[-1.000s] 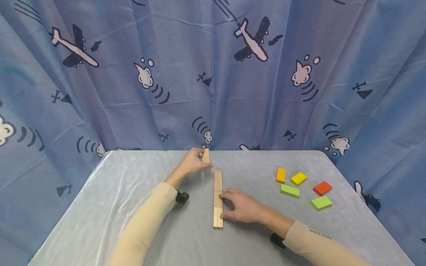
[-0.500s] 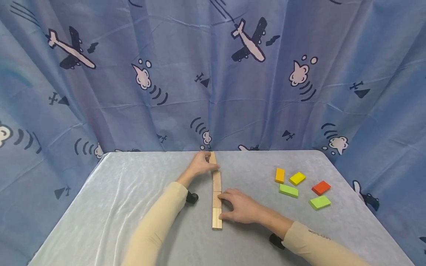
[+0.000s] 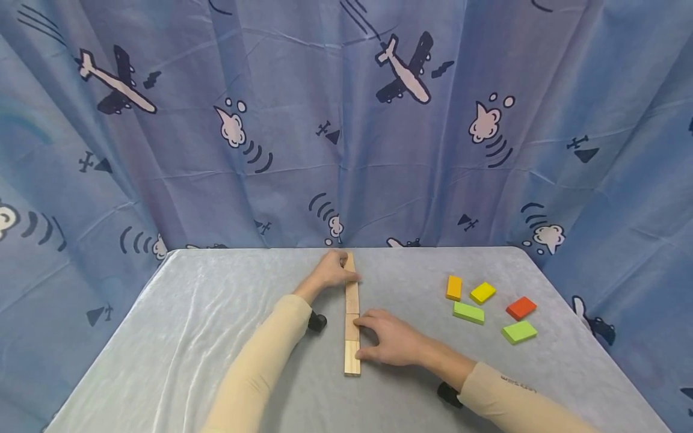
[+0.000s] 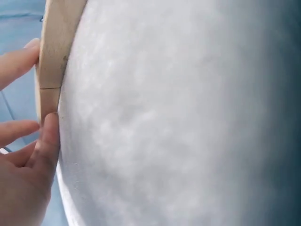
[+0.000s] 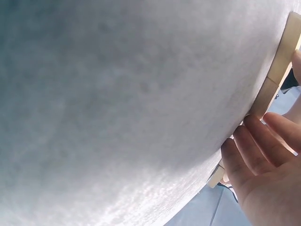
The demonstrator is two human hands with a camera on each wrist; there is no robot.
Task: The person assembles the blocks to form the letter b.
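Plain wooden blocks lie end to end in a straight row down the middle of the table. At its far end my left hand (image 3: 330,270) pinches the last wooden block (image 3: 350,262), which lines up with the block before it (image 3: 352,297). In the left wrist view a joint shows between two wooden blocks (image 4: 59,40), with fingertips against them. My right hand (image 3: 397,340) rests along the row's right side, thumb by the nearest wooden block (image 3: 352,362) and fingertips by the middle one (image 3: 351,328). Its fingers look fairly straight in the right wrist view, touching the wood (image 5: 265,96).
To the right lie loose coloured blocks: orange (image 3: 453,288), yellow (image 3: 482,293), red (image 3: 521,308) and two green ones, one (image 3: 468,313) left of the other (image 3: 519,332). A grey-white cloth (image 3: 216,337) covers the table. Behind its far edge hangs a blue curtain (image 3: 292,180) with printed planes.
My left hand has brought its wooden block rightward and down onto the far end of the row. The right hand has stayed beside the row.
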